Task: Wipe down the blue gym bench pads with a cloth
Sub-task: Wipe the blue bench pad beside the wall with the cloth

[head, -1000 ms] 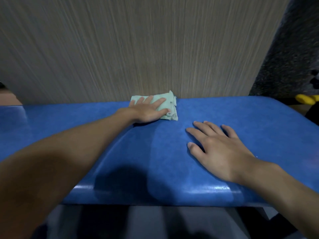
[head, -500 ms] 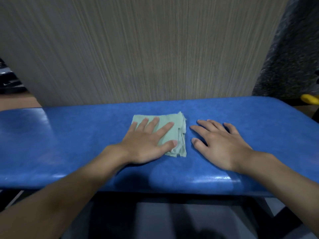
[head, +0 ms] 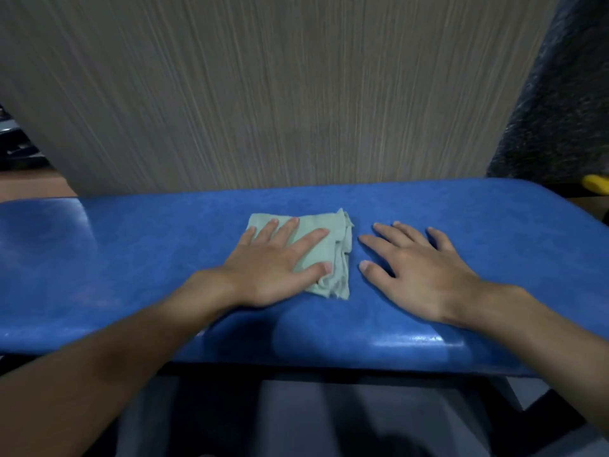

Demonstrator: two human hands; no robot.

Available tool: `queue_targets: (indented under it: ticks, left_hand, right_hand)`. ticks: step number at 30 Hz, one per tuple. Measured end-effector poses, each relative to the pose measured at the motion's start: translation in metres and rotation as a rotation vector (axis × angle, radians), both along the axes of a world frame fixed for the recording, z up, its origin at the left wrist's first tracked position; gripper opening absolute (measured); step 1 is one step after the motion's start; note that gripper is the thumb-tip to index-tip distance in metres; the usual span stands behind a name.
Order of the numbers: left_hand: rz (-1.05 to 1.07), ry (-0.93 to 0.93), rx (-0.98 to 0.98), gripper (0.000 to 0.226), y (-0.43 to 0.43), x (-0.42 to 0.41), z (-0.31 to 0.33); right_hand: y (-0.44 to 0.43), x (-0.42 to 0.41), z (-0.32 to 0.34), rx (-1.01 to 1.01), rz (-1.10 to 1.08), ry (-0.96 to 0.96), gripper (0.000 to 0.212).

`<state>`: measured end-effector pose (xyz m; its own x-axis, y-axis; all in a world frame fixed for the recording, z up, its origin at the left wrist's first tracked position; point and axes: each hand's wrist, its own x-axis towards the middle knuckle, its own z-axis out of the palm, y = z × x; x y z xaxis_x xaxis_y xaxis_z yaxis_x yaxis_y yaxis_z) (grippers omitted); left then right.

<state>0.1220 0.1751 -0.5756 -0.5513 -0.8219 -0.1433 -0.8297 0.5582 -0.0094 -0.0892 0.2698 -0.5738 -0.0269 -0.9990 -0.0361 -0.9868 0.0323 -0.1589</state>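
Blue vinyl gym bench pad [head: 461,219]: runs across the middle of the frame from edge to edge, long side facing the camera. The folded pale green fabric cloth [head: 339,258] lies flat on the pad top at centre frame, slightly left of the midline.

Left hand [head: 273,265]: laid palm-down on the cloth, fingers straight and spread, thumb on the cloth's near portion. No finger curls round the fabric. The flat spread loads a wide area of cloth, which appears suited to a sliding wipe stroke rather than a lift.

Right hand [head: 418,272]: flat on the bare pad just beside the cloth's right edge, fingers extended, not touching the cloth. Its likely function is to brace the body over the bench. The hands are apart, with the cloth's layered right edge between them.

Limits of view:
- The cloth's underside and the pad beneath it are hidden; whether the cloth is damp cannot be told.
- A vertical crease [head: 88,222] at left of frame may divide two pad sections; this cannot be confirmed. The pad's left end is cut off.
- Wiped and unwiped areas cannot be told apart on the surface.
- The structure under the bench, bottom of frame, is too dark to make out.
- A yellow object [head: 596,184] at the right edge is cut off and unidentifiable.
- A grey-brown striated wall panel [head: 296,94] fills the upper frame directly behind the pad.
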Motion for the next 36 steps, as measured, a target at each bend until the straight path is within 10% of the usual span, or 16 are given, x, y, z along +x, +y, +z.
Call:
queue_targets:
  ticks: [11,27,36]
  left_hand:
    - [0.098,0.031,-0.005,0.069,-0.135,-0.05,0.004]
    - [-0.003,-0.006,-0.056,0.083,0.059,0.034,-0.003]
    - [0.043,0.003,-0.026,0.071,0.002,0.02,-0.002]
  right_hand:
    - [-0.002,-0.002,-0.004,-0.028,0.005,0.027,0.062]
    - [-0.005,0.005,0.014,-0.047,0.004,0.043,0.056]
    - [-0.012,0.015,-0.001,0.012,0.031,0.005,0.063]
